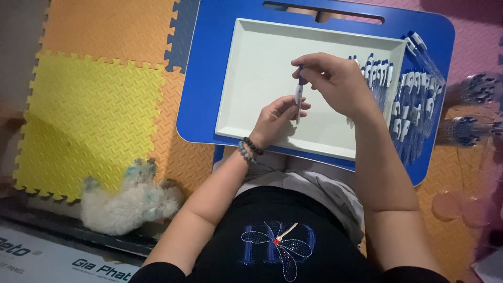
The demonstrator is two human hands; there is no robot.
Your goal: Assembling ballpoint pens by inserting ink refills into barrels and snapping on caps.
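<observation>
A slim white pen (pixel 298 99) with a blue top was held nearly upright, tip toward the person, pinched by the right hand (pixel 338 84) above and the left hand (pixel 277 118) below.

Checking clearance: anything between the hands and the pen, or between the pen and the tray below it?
Nothing visible. Both the left hand and right hand already hold the pen, upright over the white tray. The tray floor under it is bare; the other pens lie off to the right.

Even indoor light is falling from above; soft shadow is lying under the hands on the white tray (pixel 262 78). Right edge is blurring, corners darkening.
</observation>
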